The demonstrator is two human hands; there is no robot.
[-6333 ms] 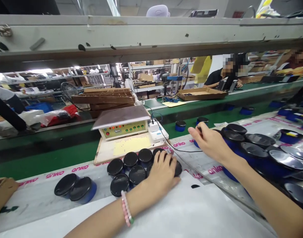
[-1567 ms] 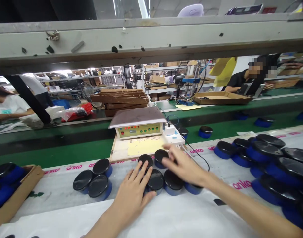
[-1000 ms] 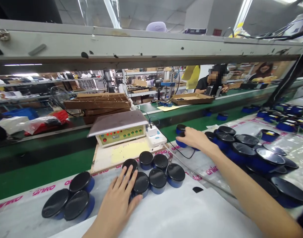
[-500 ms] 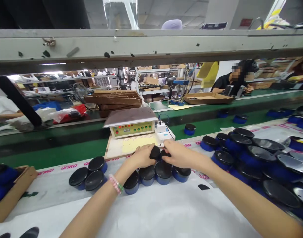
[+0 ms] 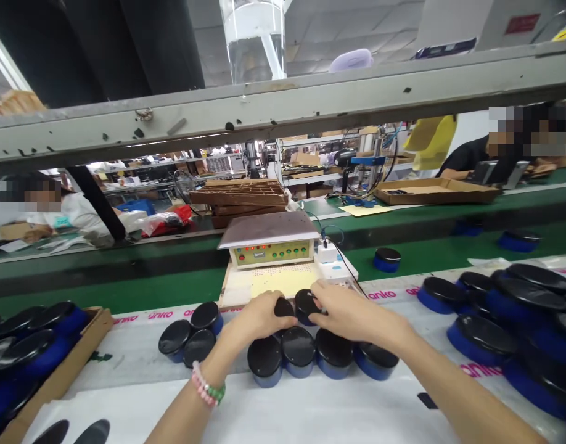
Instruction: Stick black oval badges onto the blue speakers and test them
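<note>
My left hand [image 5: 267, 314] is closed around a round blue container with a black lid [image 5: 283, 307], mostly hidden behind its fingers. Just to the right, my right hand [image 5: 341, 308] grips a second such container [image 5: 305, 306] between thumb and fingers. Directly in front of both hands, several of the same containers [image 5: 298, 351] stand in a row, lids up. To the left of my left wrist, a cluster of three [image 5: 200, 348] stands on the plastic-covered bench. Behind the hands sits a control box [image 5: 274, 253] with lit red figures and green buttons.
Many more blue containers [image 5: 528, 302] are massed at the right. A cardboard box [image 5: 74, 364] at the left holds others. A metal shelf beam [image 5: 283, 105] crosses overhead. Behind the bench runs a green conveyor belt [image 5: 181, 287] bearing a lone container [image 5: 387, 259]. People sit beyond it.
The view has swung left, so the bench and containers appear farther right and lower. Both hands stay at the two rear containers, and the one in my right hand shows more fully.
</note>
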